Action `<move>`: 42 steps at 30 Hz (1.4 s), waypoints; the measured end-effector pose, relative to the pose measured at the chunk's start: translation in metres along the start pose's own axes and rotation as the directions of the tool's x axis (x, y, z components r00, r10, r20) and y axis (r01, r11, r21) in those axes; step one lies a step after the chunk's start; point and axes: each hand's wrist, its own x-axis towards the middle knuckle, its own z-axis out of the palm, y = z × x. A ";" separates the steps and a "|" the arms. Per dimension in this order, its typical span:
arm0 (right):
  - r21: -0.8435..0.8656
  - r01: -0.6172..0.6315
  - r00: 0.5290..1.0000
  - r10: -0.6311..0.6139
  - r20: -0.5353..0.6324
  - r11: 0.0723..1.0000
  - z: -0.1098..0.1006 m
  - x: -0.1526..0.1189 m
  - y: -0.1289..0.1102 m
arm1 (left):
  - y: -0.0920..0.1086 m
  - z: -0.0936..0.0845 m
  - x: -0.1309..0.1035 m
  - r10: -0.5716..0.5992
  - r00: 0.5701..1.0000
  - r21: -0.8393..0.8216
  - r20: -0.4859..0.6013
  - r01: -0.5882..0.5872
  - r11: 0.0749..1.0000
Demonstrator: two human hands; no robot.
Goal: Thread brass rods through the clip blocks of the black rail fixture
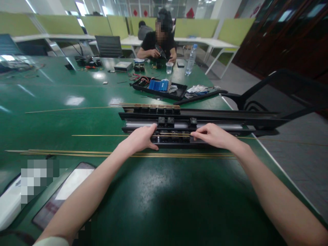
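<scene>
My left hand (142, 138) straddles the left end of the nearest black channel (176, 146), thumb at the near side and fingers at the far side. Small black blocks (175, 136) sit in a row inside this channel. Just to their right, my right hand (211, 135) pinches a thin brass rod (102, 135) between thumb and fingertips. The rod runs lengthwise over the blocks and sticks out far to both sides. Part of it is hidden behind my hands.
More brass rods (77, 153) lie in front of the channel. Behind are two further channels, one with black cubes (170, 122). Phone (64, 194) at left; black tray (179, 90), bottle (191, 59) and cup (169, 67) farther back. A co-worker (151, 44) holds a tool across the table.
</scene>
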 end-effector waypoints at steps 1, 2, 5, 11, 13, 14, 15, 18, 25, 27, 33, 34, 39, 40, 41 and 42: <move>0.000 -0.005 1.000 0.005 0.004 1.000 0.000 0.000 0.000 | -0.001 0.001 0.000 0.002 1.000 -0.007 -0.006 -0.002 1.000; 0.000 -0.011 1.000 0.011 0.008 1.000 0.000 0.000 0.000 | -0.001 0.002 0.000 0.001 1.000 -0.010 -0.012 -0.001 1.000; 0.011 -0.030 0.999 0.030 0.013 0.999 0.000 0.000 -0.001 | -0.002 0.002 0.000 -0.004 1.000 -0.014 -0.023 0.004 1.000; 0.001 -0.048 0.999 0.048 0.025 0.999 -0.001 0.002 -0.004 | 0.004 0.001 -0.001 -0.059 0.998 0.011 -0.022 0.060 0.998; 0.002 -0.056 0.998 0.055 0.036 0.998 -0.001 0.002 -0.004 | 0.006 0.001 -0.002 -0.078 0.997 0.008 -0.029 0.078 0.997; 0.007 -0.060 0.997 0.060 0.042 0.998 -0.001 0.002 -0.004 | 0.007 0.001 -0.002 -0.085 0.996 0.003 -0.032 0.085 0.996; 0.013 -0.063 0.997 0.062 0.044 0.998 -0.001 0.002 -0.005 | 0.007 0.001 -0.002 -0.092 0.995 0.000 -0.035 0.092 0.996; 0.035 -0.056 0.998 0.055 0.031 0.998 0.000 0.002 -0.006 | 0.010 0.000 -0.003 -0.117 0.992 0.010 -0.044 0.117 0.993; 0.042 -0.062 0.997 0.060 0.037 0.997 -0.002 0.000 -0.006 | 0.013 -0.001 -0.004 -0.139 0.988 0.046 -0.059 0.142 0.989; 0.043 -0.059 0.997 0.057 0.042 0.997 -0.002 0.001 -0.005 | 0.012 0.000 -0.004 -0.134 0.989 0.055 -0.061 0.138 0.989; 0.043 -0.049 0.998 0.047 0.047 0.998 -0.004 0.002 -0.003 | 0.012 -0.001 -0.003 -0.127 0.991 0.068 -0.053 0.130 0.989; 0.040 -0.049 0.998 0.047 0.047 0.998 -0.004 0.002 -0.003 | 0.012 -0.002 -0.003 -0.128 0.991 0.071 -0.050 0.132 0.989; 0.043 -0.049 0.998 0.047 0.050 0.998 -0.004 0.001 -0.001 | 0.014 -0.003 -0.003 -0.133 0.990 0.073 -0.044 0.136 0.988; 0.045 -0.048 0.998 0.045 0.050 0.998 -0.004 0.001 0.000 | 0.014 -0.003 -0.003 -0.133 0.990 0.072 -0.044 0.136 0.988; 0.045 -0.048 0.998 0.046 0.051 0.998 -0.004 0.001 0.001 | 0.014 -0.003 -0.003 -0.133 0.990 0.071 -0.041 0.136 0.988; 0.045 -0.049 0.998 0.047 0.052 0.998 -0.004 0.001 0.002 | 0.014 -0.003 -0.003 -0.134 0.990 0.072 -0.037 0.136 0.988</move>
